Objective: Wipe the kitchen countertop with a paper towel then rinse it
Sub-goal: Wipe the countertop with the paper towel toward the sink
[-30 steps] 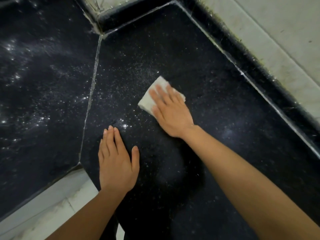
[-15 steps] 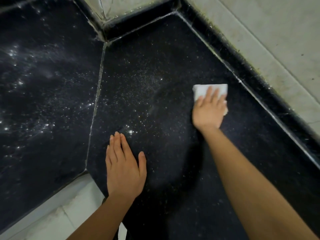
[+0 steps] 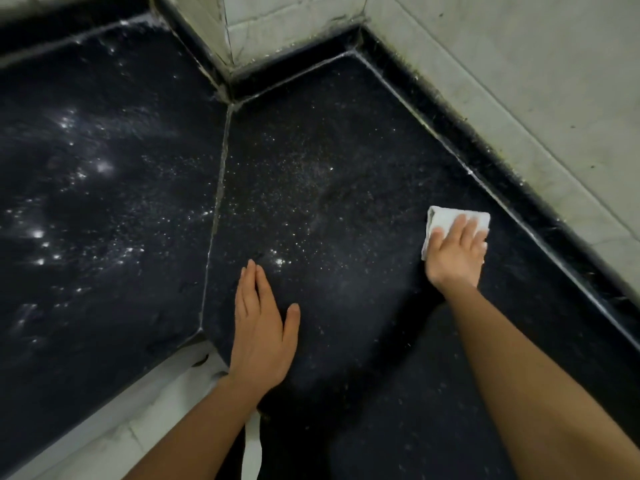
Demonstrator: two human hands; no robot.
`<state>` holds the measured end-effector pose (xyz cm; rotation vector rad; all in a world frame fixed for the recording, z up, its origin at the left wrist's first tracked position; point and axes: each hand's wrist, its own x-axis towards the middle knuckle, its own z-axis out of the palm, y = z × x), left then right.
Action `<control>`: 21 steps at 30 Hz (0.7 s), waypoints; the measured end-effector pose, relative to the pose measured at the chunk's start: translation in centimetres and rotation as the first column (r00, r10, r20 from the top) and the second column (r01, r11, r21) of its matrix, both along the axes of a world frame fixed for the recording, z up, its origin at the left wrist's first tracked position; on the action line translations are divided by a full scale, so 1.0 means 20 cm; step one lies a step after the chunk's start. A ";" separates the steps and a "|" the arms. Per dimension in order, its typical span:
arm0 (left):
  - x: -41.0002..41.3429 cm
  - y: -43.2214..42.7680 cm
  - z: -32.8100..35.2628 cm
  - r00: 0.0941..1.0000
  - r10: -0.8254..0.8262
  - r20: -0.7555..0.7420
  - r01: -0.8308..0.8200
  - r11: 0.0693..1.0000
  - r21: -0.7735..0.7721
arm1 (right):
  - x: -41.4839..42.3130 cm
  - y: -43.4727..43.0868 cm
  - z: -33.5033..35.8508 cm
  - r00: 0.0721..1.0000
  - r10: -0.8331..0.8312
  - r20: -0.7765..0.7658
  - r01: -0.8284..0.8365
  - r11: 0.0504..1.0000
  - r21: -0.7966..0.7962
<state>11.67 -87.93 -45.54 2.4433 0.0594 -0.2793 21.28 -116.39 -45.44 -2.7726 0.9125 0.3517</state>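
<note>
Black speckled tabletop (image 3: 346,133) bears two grips. Left grip (image 3: 261,336) lies flat, unclenched, empty. Farther right, right grip (image 3: 455,252) presses flat, uncurled, on one white paper towel (image 3: 445,218), half hidden beneath, near the tiled wall (image 3: 519,81).

The right hand (image 3: 454,252) slid the paper towel (image 3: 446,218) rightward.

Pale tiled wall (image 3: 519,81) bounding the far and right sides; black skirting strip (image 3: 519,195) along its foot; light floor tiles (image 3: 104,427) at lower left.
</note>
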 end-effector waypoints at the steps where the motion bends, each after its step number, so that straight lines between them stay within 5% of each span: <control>1: 0.00 0.03 0.00 0.999 -0.038 0.014 0.038 0.999 0.003 | 0.00 0.08 0.00 0.997 -0.070 0.010 0.070 0.997 0.013; 3: -0.02 0.11 0.00 0.996 -0.084 0.041 0.078 0.988 0.131 | -0.03 0.26 -0.02 0.995 -0.096 0.032 0.095 0.995 0.011; 8: -0.04 0.34 -0.02 0.999 -0.027 0.033 0.011 0.915 0.403 | -0.21 0.75 -0.05 0.982 0.164 0.094 -0.164 0.986 -0.015; 12: -0.05 0.41 -0.04 0.999 -0.021 -0.029 0.032 0.894 0.448 | -0.24 1.02 -0.03 0.910 0.405 0.090 -0.411 0.910 0.052; 16: -0.04 0.41 -0.02 0.995 -0.015 -0.100 0.056 0.909 0.413 | -0.17 0.85 -0.03 0.766 0.638 0.076 -0.640 0.768 0.011; 21: -0.03 0.42 -0.01 0.988 -0.029 -0.152 0.084 0.926 0.368 | -0.07 0.46 -0.01 0.970 0.241 0.008 -0.241 0.970 -0.011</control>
